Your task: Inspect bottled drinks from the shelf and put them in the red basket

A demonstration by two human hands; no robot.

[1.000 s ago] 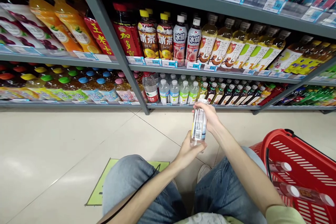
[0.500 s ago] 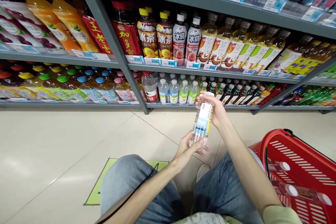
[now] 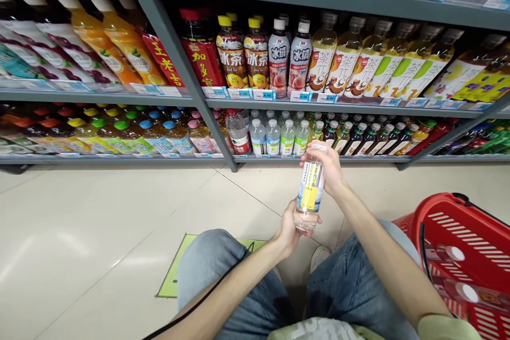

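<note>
Toward 4 o'clock from mid-view, it's one clear plastic bottle [image 3: 311, 194], yellow on its label, and two hands are on it! The left hand [image 3: 290, 227] has the base, fingers wrapped round behind with tips showing past the far side; its forearm [image 3: 235, 281] runs up from 7 o'clock. The right hand [image 3: 330, 169] is up top, fingers curled around the neck and white cap [image 3: 319, 146], its forearm [image 3: 386, 249] slanting in from 5. And the bottle leans, cap to 1 o'clock, base to 7.

Now the count on the middle shelf [image 3: 358, 110], front row: two yellow-capped iced teas [image 3: 231, 61] at 12, two peach-label bottles [image 3: 299, 61] at 1, six pale tea bottles [image 3: 363, 61] at 2. Below, near centre, four white-capped water bottles [image 3: 273, 137], two blue-labelled, two green. Out at 4 o'clock, one red basket [image 3: 432, 204], and two white-capped bottles [image 3: 465, 292] show inside.
</note>
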